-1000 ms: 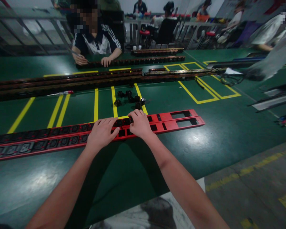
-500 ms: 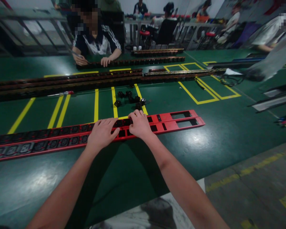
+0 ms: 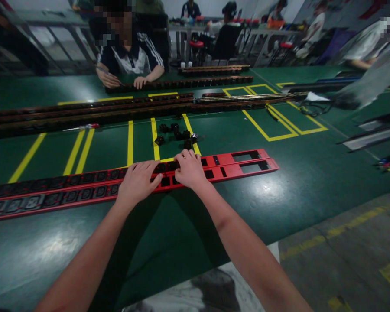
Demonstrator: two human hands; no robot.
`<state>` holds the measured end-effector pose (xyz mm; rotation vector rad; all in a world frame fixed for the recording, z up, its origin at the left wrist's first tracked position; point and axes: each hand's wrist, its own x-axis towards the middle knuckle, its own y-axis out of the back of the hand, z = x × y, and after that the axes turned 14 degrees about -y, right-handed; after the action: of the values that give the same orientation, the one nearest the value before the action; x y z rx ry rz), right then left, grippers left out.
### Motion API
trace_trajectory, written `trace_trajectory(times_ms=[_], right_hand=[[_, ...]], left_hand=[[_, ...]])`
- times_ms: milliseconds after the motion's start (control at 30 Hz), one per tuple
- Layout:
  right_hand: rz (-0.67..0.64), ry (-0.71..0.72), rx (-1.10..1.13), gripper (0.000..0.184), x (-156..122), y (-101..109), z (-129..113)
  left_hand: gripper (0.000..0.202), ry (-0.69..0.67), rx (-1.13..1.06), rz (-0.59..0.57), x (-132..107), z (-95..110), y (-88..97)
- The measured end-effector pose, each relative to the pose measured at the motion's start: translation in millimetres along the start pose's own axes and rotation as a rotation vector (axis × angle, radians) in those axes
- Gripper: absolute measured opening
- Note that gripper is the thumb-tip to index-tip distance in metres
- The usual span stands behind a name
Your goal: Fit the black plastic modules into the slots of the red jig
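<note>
Two long red strips (image 3: pixel 237 162) lie side by side across the green table (image 3: pixel 295 186), most of their slots filled with black sockets (image 3: pixel 84 177); the right-hand slots are bare. My left hand (image 3: pixel 137 182) rests on top of the strips with its fingers stretched flat over the sockets. My right hand (image 3: pixel 190 169) sits beside it with fingers curled, pressing down on a black socket in the far strip. A small pile of loose black sockets (image 3: pixel 177 134) lies just beyond my hands.
Dark long strips (image 3: pixel 84 112) lie in rows across the middle of the table, with a small tool (image 3: pixel 84 127) beside them. A person (image 3: pixel 130 52) sits opposite, hands on another strip. Yellow tape lines mark the surface. Cables (image 3: pixel 312 108) lie at the right.
</note>
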<state>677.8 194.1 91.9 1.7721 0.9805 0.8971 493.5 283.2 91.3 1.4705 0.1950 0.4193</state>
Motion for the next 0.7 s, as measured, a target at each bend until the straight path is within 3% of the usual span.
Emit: trace_trajectory(times_ms=[400,700], right_hand=[[0.021,-0.003,0.036,0.027,0.5,-2.0,0.6],[0.091,-0.12,0.027,0.017,3.9,-8.6,3.3]], left_hand=[[0.052,-0.011,0.0,0.003,0.5,0.3,1.4],[0.053,0.006,0.0,-0.012,0.2,0.6,1.0]])
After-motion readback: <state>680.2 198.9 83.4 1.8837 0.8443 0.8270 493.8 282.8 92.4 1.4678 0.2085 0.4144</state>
